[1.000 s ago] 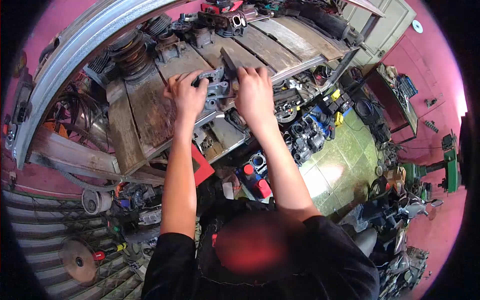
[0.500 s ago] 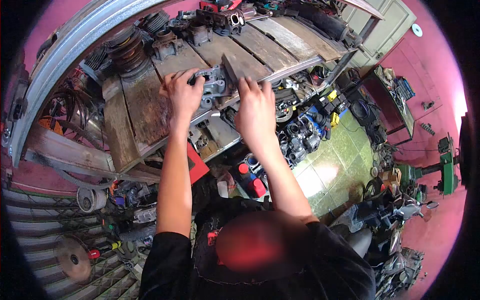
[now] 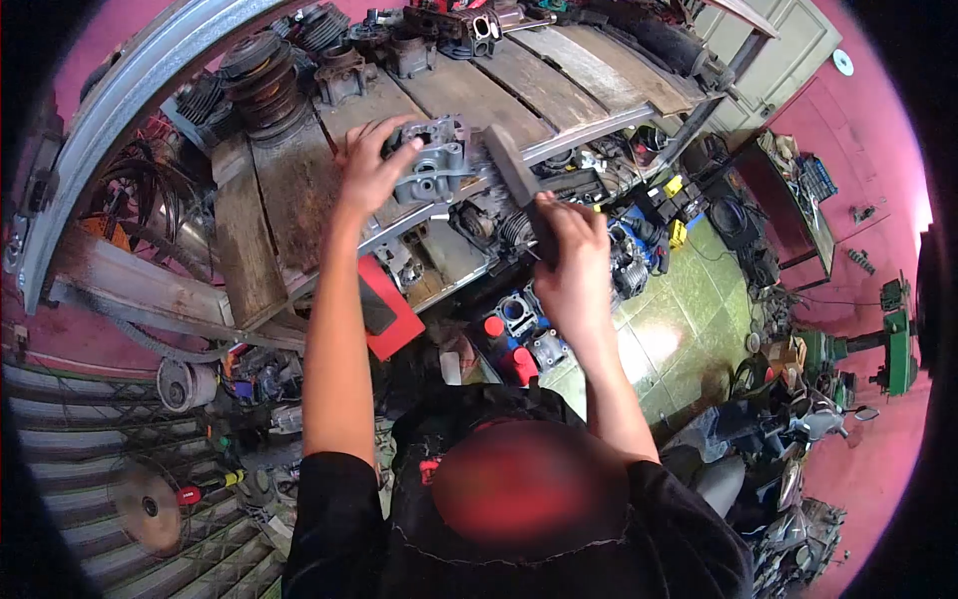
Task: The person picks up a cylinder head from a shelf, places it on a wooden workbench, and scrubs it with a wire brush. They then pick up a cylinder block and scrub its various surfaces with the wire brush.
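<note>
My left hand (image 3: 376, 165) is closed around the left side of a grey metal engine cylinder head (image 3: 429, 172), its thumb over the top near an opening. The cylinder head is propped at the front edge of the plank bench. In my right hand (image 3: 574, 245) is a wire brush (image 3: 516, 172), gripped by its dark handle. Its bristles face left, toward the side of the cylinder head, close beside it.
On the wooden bench (image 3: 284, 200) stand a stack of rusty round parts (image 3: 261, 95) and engine cylinders (image 3: 342, 75). A red box (image 3: 391, 309) sits below the bench edge. More engine parts (image 3: 516, 311) and red-capped bottles (image 3: 521, 365) are lower down. A fan (image 3: 150, 506) stands at lower left.
My right hand has moved right and down with the wire brush, so its bristles and handle show more. The cylinder head has shifted slightly right in view and shows more of its front.
</note>
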{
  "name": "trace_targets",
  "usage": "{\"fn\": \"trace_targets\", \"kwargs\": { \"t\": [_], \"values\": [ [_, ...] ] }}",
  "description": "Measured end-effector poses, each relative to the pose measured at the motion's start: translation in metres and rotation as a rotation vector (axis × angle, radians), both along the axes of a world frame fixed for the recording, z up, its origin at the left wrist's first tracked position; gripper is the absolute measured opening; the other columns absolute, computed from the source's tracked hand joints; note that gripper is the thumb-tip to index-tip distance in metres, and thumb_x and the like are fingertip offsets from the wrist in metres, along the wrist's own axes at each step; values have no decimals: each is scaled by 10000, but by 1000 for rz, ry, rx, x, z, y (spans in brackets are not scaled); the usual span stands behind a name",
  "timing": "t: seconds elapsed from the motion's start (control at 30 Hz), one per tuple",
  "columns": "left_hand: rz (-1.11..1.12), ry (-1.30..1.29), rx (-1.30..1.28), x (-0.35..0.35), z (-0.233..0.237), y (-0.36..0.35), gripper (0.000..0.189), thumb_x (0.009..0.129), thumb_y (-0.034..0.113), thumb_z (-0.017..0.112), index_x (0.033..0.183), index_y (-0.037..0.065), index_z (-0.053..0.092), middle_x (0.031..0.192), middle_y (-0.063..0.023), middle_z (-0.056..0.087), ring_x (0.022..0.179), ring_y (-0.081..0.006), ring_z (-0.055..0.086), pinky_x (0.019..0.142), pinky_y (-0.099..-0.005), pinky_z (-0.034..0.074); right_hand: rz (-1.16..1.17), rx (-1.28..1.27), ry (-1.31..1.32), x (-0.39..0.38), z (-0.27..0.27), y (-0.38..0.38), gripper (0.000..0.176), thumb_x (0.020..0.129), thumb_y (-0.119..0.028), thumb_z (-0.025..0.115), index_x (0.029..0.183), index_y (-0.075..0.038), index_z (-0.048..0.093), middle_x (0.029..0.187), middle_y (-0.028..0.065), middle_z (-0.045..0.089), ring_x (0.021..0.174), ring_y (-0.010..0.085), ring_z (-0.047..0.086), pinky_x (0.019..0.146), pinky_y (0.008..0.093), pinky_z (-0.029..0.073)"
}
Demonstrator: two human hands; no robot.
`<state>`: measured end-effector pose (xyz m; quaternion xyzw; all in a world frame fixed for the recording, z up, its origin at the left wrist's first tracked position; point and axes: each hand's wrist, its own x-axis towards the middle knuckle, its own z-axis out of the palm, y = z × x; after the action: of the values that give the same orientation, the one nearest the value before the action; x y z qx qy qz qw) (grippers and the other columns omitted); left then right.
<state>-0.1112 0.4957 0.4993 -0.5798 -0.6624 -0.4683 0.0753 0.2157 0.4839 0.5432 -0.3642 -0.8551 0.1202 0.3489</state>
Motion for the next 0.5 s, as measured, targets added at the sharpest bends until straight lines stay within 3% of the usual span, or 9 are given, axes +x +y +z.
{"fn": "trace_targets", "kwargs": {
  "t": [0.07, 0.1, 0.13, 0.23, 0.33, 0.37, 0.4, 0.5],
  "values": [
    [-381, -153, -141, -19, 14, -15, 526, 916, 347, 786, 1409, 175, 717, 1399, -128, 672, 1297, -302, 562, 1178, -404, 369, -51, -7, 10, 11, 2, 2, 744, 651, 158, 605, 1385, 40, 646, 1380, 191, 691, 1295, 401, 587, 1169, 475, 447],
    [-356, -192, -239, -26, 17, -22, 654, 841, 368, 850, 1450, 185, 697, 1393, -127, 641, 1333, -284, 538, 1214, -392, 342, -56, -2, 48, 14, 2, 3, 722, 651, 157, 605, 1361, 38, 663, 1364, 185, 703, 1293, 394, 591, 1175, 472, 443],
    [-355, -190, -237, -28, 19, -23, 654, 841, 368, 850, 1450, 185, 697, 1393, -127, 641, 1333, -284, 538, 1214, -392, 342, -75, -8, 47, 17, 3, 3, 713, 655, 158, 602, 1354, 34, 672, 1365, 180, 708, 1290, 390, 595, 1177, 469, 441],
    [-264, -178, -240, -29, 22, -28, 727, 746, 477, 922, 1402, 229, 734, 1277, -120, 641, 1299, -312, 541, 1179, -392, 373, -85, -35, 27, 17, 4, 1, 719, 661, 160, 600, 1364, 23, 674, 1383, 176, 703, 1286, 385, 598, 1171, 470, 441],
    [125, 128, -286, -8, 25, -28, 785, 617, 574, 964, 1325, 297, 772, 1221, -106, 640, 1272, -287, 493, 1162, -482, 269, -80, -37, 15, 11, 4, 0, 746, 664, 156, 607, 1394, 11, 659, 1413, 174, 689, 1302, 376, 589, 1161, 478, 442],
    [120, 128, -208, 4, 25, -28, 767, 607, 627, 951, 1254, 254, 780, 1162, -112, 701, 1266, -279, 470, 1122, -499, 226, -91, -49, 13, 6, 6, -4, 760, 666, 148, 617, 1411, 3, 647, 1426, 174, 682, 1310, 374, 582, 1157, 481, 442],
    [117, 129, -209, 14, 25, -26, 767, 607, 627, 951, 1254, 254, 780, 1162, -112, 701, 1266, -279, 470, 1122, -499, 226, -102, -62, 11, 2, 8, -7, 775, 668, 139, 627, 1429, -5, 635, 1439, 173, 674, 1319, 373, 575, 1154, 485, 442],
    [298, 128, -85, 55, 29, -17, 757, 630, 674, 933, 1121, 130, 745, 1072, -122, 780, 1210, -310, 520, 1083, -500, 244, -152, -19, 18, -11, 7, -8, 797, 669, 113, 659, 1457, 3, 601, 1439, 180, 668, 1320, 392, 565, 1144, 495, 439]
  ]
}}
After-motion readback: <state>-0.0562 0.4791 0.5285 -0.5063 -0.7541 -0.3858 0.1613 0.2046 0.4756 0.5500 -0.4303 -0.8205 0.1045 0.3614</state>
